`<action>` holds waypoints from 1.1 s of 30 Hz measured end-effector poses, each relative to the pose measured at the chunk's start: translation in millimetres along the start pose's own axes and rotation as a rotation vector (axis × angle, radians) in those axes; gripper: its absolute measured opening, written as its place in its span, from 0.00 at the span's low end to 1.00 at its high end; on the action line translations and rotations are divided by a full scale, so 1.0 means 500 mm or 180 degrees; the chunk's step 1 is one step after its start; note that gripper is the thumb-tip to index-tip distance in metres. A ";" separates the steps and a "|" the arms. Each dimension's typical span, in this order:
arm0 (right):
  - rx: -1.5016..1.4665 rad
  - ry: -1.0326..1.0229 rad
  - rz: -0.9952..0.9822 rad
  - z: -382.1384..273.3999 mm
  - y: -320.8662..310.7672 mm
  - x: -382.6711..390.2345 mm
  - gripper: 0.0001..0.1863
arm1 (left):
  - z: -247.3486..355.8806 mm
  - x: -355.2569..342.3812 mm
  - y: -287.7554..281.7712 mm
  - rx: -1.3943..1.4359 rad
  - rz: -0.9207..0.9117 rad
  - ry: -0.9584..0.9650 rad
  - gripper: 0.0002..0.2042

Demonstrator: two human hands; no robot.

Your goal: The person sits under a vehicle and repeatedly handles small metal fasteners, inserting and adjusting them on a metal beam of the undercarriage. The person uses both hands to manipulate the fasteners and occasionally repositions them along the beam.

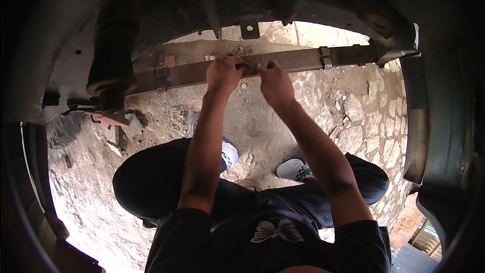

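Observation:
A long, brown, rusty leaf spring (295, 60) runs across in front of me, with a metal clip (326, 57) on its right part and another clip (160, 79) on its left. Both my hands are at its middle. My left hand (223, 75) is closed, its fingertips pinched at a small dark piece too small to name, against the spring. A short gap to the right, my right hand (277, 85) has its fingers curled, with the tips at the spring's face. Whatever lies between those fingertips is hidden.
Dark vehicle bodywork arches overhead, with a holed bracket (249, 29) hanging from it. A dark cylindrical air-spring-like part (112, 50) hangs at the left. Loose stones (132, 125) lie on the dirt ground at the left. A dark panel (449, 141) closes in the right side.

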State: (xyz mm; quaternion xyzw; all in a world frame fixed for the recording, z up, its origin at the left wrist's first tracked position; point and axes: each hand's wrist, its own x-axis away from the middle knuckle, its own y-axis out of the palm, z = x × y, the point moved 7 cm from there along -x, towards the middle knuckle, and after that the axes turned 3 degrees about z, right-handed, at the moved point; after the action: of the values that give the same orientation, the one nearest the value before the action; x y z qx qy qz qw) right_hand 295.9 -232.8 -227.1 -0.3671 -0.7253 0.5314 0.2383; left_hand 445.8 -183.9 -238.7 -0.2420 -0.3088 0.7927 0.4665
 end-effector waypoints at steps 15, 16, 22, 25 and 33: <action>0.0105 0.0084 -0.0196 -0.015 -0.004 -0.077 0.12 | 0.011 -0.005 -0.001 -0.0253 -0.0131 -0.0008 0.06; 0.0112 0.0086 -0.0205 -0.013 -0.006 -0.078 0.13 | 0.014 -0.003 -0.002 -0.0255 -0.0131 -0.0018 0.06; 0.0120 0.0099 -0.0276 -0.045 0.029 0.008 0.17 | -0.022 0.008 -0.036 -0.0200 -0.0048 -0.0229 0.06; 0.0069 -0.0020 -0.0127 -0.028 0.014 -0.021 0.15 | -0.028 0.007 -0.030 -0.0149 0.0029 -0.0154 0.07; 0.0120 0.0024 0.0065 -0.052 0.016 0.012 0.11 | -0.027 0.015 -0.042 -0.0214 0.0198 -0.0038 0.06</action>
State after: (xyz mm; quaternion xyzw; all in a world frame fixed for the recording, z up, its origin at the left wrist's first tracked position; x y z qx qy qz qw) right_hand 313.6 -211.3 -226.5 -0.3719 -0.7105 0.5460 0.2425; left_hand 464.0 -166.0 -233.7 -0.2623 -0.3304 0.7974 0.4314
